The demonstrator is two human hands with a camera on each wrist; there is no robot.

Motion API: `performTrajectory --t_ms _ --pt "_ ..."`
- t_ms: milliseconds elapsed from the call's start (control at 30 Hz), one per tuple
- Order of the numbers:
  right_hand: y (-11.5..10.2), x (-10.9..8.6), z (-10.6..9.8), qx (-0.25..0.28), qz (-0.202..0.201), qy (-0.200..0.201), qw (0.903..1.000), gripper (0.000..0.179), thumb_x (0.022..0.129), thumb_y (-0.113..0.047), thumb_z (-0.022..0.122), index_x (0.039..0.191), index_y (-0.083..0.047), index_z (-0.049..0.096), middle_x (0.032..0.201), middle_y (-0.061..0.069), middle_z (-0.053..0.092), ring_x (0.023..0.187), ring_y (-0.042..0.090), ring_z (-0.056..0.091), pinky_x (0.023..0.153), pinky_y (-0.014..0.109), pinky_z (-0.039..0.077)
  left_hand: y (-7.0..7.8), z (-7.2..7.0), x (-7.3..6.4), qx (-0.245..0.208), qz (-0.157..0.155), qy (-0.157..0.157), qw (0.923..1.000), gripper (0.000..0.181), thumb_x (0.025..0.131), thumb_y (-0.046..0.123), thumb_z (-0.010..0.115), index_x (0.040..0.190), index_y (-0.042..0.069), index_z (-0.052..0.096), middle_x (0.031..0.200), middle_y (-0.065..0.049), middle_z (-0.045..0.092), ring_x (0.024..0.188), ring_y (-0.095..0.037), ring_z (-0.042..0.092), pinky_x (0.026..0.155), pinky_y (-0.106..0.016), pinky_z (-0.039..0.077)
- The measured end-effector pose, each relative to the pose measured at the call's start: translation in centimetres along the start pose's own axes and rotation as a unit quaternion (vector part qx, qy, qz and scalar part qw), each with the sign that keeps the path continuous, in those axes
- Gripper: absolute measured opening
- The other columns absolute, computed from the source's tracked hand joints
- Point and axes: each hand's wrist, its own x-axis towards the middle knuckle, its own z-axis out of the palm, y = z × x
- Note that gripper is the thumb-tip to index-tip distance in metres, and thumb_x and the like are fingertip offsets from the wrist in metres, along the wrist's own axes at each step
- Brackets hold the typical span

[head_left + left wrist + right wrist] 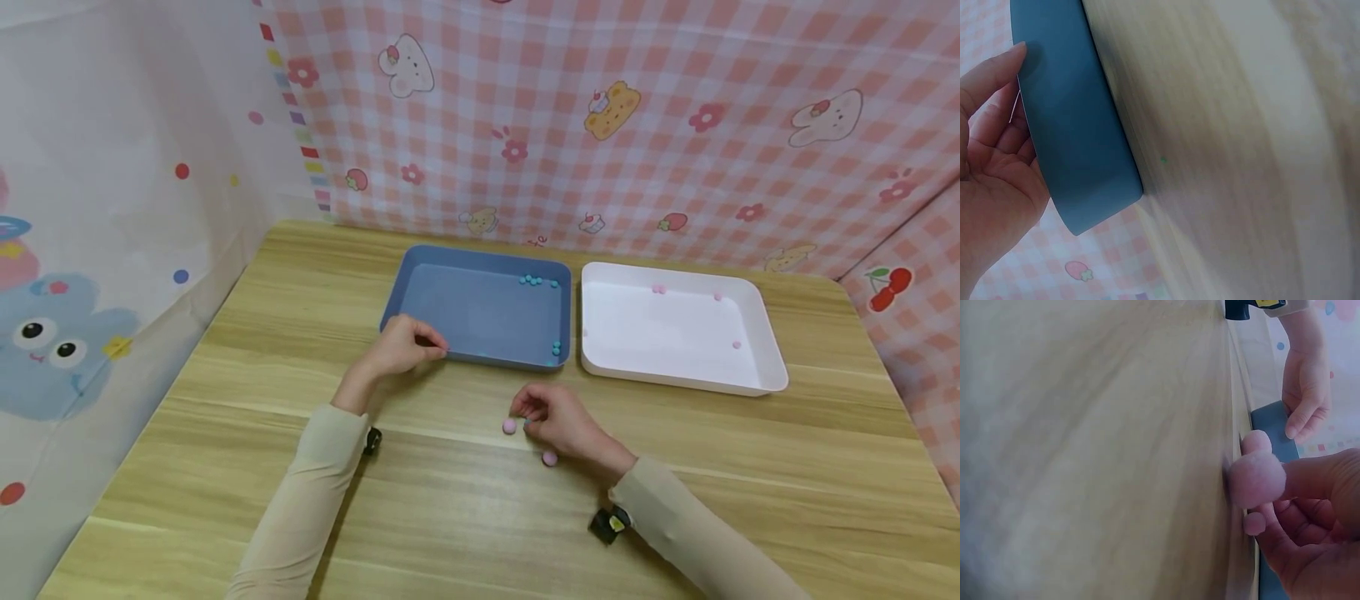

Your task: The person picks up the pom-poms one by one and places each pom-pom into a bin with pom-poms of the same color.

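My right hand (pixel 564 423) rests low on the wooden table (pixel 750 483), thumb and forefinger reaching for a pink ball (pixel 510 426); the right wrist view shows that ball (pixel 1259 480) at my fingertips (pixel 1310 478), touched but, as far as I can tell, not yet truly pinched. A second pink ball (pixel 550 457) lies just beside the heel of that hand, and something teal peeks out at my fingers, too small to make out. My left hand (pixel 401 343) touches the near left corner of the blue tray (pixel 480 312) with relaxed fingers, steadying it rather than clamping it. Teal balls (pixel 534 281) sit along the tray's far edge and right wall. The white tray (pixel 757 379) stands just right of it, with a few pink balls (pixel 658 289) inside.

The risk, I judge, is the round ball squirting out of a shallow touch and rolling across the smooth wood; my wrist could also knock the second ball away.
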Motion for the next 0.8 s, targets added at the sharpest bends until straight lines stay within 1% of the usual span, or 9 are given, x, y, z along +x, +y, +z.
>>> performTrajectory --t_ms 167,333,367,433,567,667,800 --pt "-0.1 0.0 -0.1 0.014 0.021 0.023 0.9994 0.025 0.072 0.015 0.057 0.09 -0.001 0.063 0.085 0.009 0.061 0.076 0.018 0.057 0.066 0.022 0.048 0.0 0.1 0.1 0.0 0.0 0.001 1.0 0.008 0.083 0.005 0.069 0.087 0.001 0.075 0.085 -0.009 0.071 0.08 -0.019 0.063 0.072 -0.03 0.049" --pt "-0.5 0.0 -0.4 0.056 0.035 0.041 0.997 0.025 0.072 0.018 0.057 0.092 0.003 0.062 0.086 0.014 0.06 0.072 0.016 0.055 0.054 0.021 0.045 0.1 0.1 0.0 0.002 -0.001 0.003 1.0 0.007 0.082 0.005 0.07 0.086 0.001 0.075 0.085 -0.009 0.071 0.08 -0.02 0.064 0.072 -0.029 0.049" --pt "-0.6 0.0 -0.5 0.063 0.035 0.042 0.9965 0.025 0.073 0.018 0.057 0.093 0.003 0.062 0.088 0.015 0.06 0.072 0.017 0.055 0.054 0.021 0.045 0.1 0.1 0.0 0.003 0.0 0.003 1.0 0.007 0.082 0.005 0.07 0.086 0.001 0.075 0.085 -0.009 0.071 0.08 -0.02 0.064 0.072 -0.029 0.049" --pt "-0.8 0.1 -0.9 0.064 0.028 0.05 0.9963 0.025 0.074 0.019 0.058 0.093 0.004 0.062 0.09 0.015 0.061 0.076 0.019 0.057 0.057 0.021 0.047 0.2 0.1 0.0 0.005 0.001 0.004 1.0 0.007 0.081 0.005 0.071 0.086 0.001 0.075 0.084 -0.01 0.071 0.08 -0.02 0.064 0.072 -0.029 0.049" --pt "-1.4 0.4 -1.7 0.054 -0.005 0.076 0.9956 0.022 0.075 0.019 0.062 0.093 0.006 0.062 0.092 0.017 0.063 0.082 0.026 0.061 0.071 0.024 0.051 0.2 0.1 0.0 0.009 0.002 0.006 0.9999 0.007 0.081 0.005 0.071 0.085 0.0 0.075 0.084 -0.01 0.071 0.08 -0.02 0.064 0.072 -0.028 0.05" --pt "-2.0 0.9 -2.4 0.057 -0.019 0.091 0.994 0.021 0.075 0.019 0.063 0.093 0.008 0.062 0.093 0.02 0.064 0.083 0.03 0.062 0.073 0.026 0.052 0.2 0.0 0.0 0.009 0.002 0.006 0.9999 0.007 0.081 0.005 0.071 0.085 0.0 0.075 0.084 -0.01 0.071 0.08 -0.021 0.064 0.072 -0.029 0.05" --pt "-2.8 1.5 -3.4 0.066 -0.018 0.108 0.9919 0.021 0.076 0.017 0.064 0.095 0.008 0.062 0.095 0.021 0.064 0.085 0.029 0.062 0.073 0.024 0.052 0.2 0.0 -0.1 0.006 0.003 0.005 1.0 0.007 0.081 0.004 0.071 0.086 0.0 0.075 0.084 -0.01 0.071 0.08 -0.021 0.064 0.072 -0.029 0.05"
